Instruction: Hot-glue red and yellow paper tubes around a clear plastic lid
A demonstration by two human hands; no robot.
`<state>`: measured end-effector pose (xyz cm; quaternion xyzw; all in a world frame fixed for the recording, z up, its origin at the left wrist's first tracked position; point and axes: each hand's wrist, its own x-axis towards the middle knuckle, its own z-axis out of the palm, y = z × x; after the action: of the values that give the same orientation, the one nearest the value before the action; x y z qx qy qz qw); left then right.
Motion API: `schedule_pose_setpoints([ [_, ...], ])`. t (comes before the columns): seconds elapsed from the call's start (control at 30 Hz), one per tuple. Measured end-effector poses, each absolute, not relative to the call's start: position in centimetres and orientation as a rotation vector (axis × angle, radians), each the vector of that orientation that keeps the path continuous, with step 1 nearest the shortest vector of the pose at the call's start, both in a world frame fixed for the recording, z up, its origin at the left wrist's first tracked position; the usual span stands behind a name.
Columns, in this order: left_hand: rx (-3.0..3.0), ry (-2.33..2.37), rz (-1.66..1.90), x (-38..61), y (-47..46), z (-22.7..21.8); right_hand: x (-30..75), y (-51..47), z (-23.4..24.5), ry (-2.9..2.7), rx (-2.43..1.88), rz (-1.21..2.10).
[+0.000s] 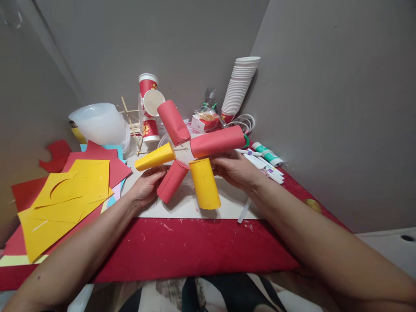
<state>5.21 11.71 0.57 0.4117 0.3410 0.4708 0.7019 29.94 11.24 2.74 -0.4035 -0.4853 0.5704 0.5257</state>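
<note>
1. A person held up a paper tube star (180,171). It had five rolled tubes, three red and two yellow. It hung just above the flat white sheet (182,207) on the table and did not touch it.
2. The left hand (146,185) curled its fingers around the star's lower left side, by a red tube and a yellow tube.
3. The right hand (234,170) pinched the star's right side, under the long red tube. I think two hands were used because the star was wide and floppy, and one hand would have let it tip.
4. The white sheet lay on a dark red cloth (195,247), maybe to keep the cloth clean.
5. Left of the white sheet sat loose yellow paper sheets (65,199) on red ones, close enough to grab.
6. Behind the white sheet stood a cloudy plastic jug (97,123), thin wooden sticks (131,123), red and white paper cups (149,104) and a tall stack of white cups (238,84).
7. To the right of the white sheet lay a green and white glue tube (268,154).
8. The tubes hid most of the fingertips. I could not tell how the tubes joined in the middle. Both arms were cut off at the bottom edge.
</note>
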Motion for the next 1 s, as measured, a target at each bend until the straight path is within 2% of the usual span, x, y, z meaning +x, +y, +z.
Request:
schedule_pose_setpoints([
  [1.0,0.888,0.694,1.034,5.2,11.6,0.0,30.0,10.9,1.7,-1.165,-1.028,1.284],
])
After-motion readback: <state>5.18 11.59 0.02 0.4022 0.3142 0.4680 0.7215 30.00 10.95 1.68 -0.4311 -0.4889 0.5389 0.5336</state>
